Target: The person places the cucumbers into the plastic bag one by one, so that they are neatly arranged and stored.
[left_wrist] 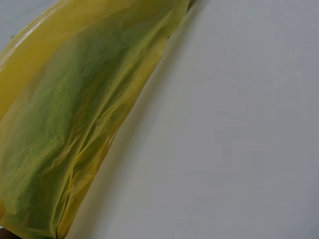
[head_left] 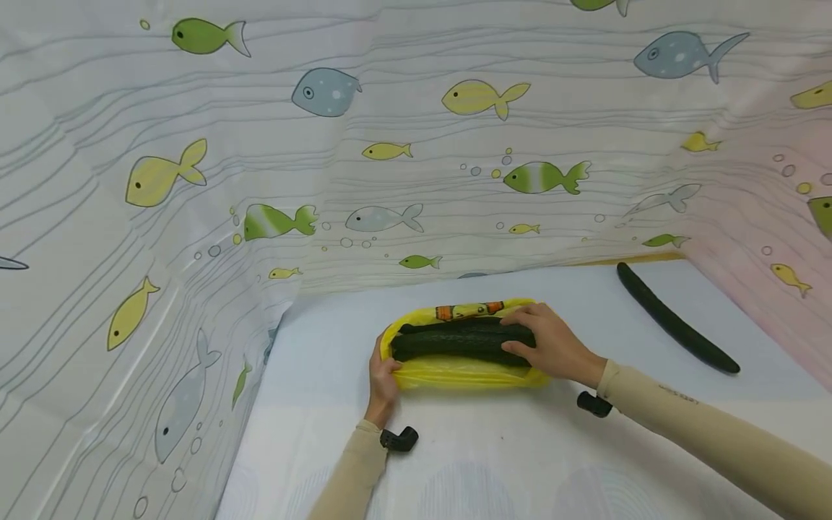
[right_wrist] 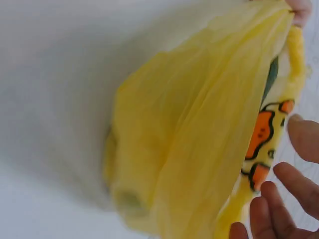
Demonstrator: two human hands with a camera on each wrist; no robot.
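Observation:
A yellow plastic bag [head_left: 468, 379] lies with its mouth facing up, dark green cucumbers [head_left: 455, 341] side by side inside it. The bag's rim has an orange cartoon print. My left hand [head_left: 382, 383] grips the bag's left end, thumb over the rim. At the right end, my right hand [head_left: 552, 343] reaches over the bag's mouth, its fingertips and thumb spread over the cucumbers' ends. The right wrist view shows these fingers [right_wrist: 299, 186] parted and loosely bent beside the printed rim. In the left wrist view, green shows through the bag's thin side [left_wrist: 65, 114].
Another long cucumber [head_left: 676, 318] lies slantwise on the white table [head_left: 325, 325], right of the bag. A fish-patterned curtain [head_left: 416, 180] hangs behind the table and along both sides. Black wrist devices [head_left: 399, 439] are on both sleeves.

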